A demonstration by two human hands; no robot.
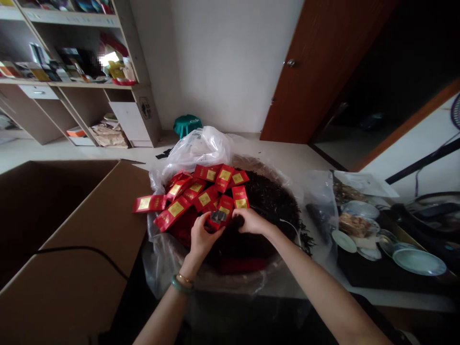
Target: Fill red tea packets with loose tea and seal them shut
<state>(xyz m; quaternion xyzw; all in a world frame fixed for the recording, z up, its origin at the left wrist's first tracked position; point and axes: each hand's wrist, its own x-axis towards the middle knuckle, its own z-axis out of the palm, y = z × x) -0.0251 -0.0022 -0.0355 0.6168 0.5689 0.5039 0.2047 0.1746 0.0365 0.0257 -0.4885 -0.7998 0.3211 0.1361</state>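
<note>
The left hand [203, 235] is clamped on a small red packet with a silvery-grey top [218, 217], while the right hand [252, 222], just beside it, curls its fingers together over loose dark dried leaves [276, 206]; whether it pinches any, I cannot tell. Beyond the hands lie glossy red packets with gold labels [204, 198], and farther left stands a brown cardboard box [108, 215].
</note>
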